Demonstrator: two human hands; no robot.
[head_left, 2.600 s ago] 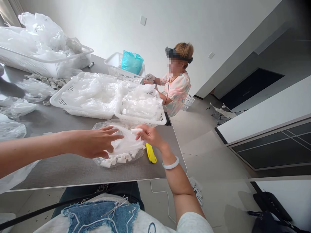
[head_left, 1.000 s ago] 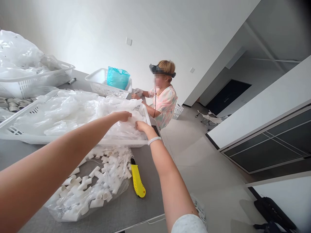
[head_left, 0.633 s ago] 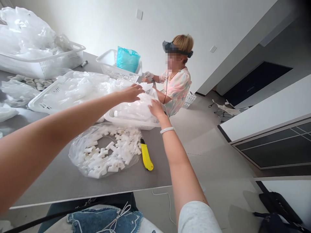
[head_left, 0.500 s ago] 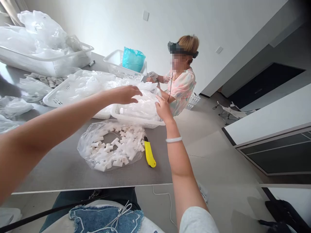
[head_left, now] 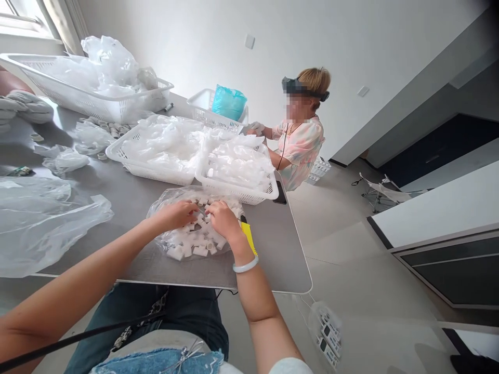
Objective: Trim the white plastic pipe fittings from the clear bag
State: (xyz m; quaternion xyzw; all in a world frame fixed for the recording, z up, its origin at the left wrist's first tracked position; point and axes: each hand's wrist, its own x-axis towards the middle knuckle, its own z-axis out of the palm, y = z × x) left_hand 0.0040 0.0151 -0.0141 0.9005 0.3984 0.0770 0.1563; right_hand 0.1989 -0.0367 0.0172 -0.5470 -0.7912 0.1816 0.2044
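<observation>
Loose clear plastic film point(head_left: 35, 223) sprawling at the left end of the grey metal table point(head_left: 268, 265), slick enough to drag anything sitting on it. Beyond it, another person's gloved hand point(head_left: 23, 106) at the frame edge, near short white pipe couplings point(head_left: 109, 130), with one coupling lying loose and easy to roll. Next along, two white plastic baskets point(head_left: 132, 169) point(head_left: 241, 193) heaped with bagged parts, the nearer one just past the work.

Dead centre, left hand point(head_left: 175, 215) and right hand point(head_left: 224, 218) bare, fingers curled down among white PVC pipe fittings point(head_left: 197, 251) in an open clear plastic bag point(head_left: 173, 193). No clear hold on any piece, and no telling whether either hand has one clenched. Risk here: a hasty pull sending fittings over the near table edge, so close to the bag.

Right beside the right wrist, a yellow utility knife point(head_left: 248, 238), partly hidden, blade state unclear: one careless sweep could catch it. Farther right, a black phone point(head_left: 279, 193) near the table edge, open to the same kind of knock.
</observation>
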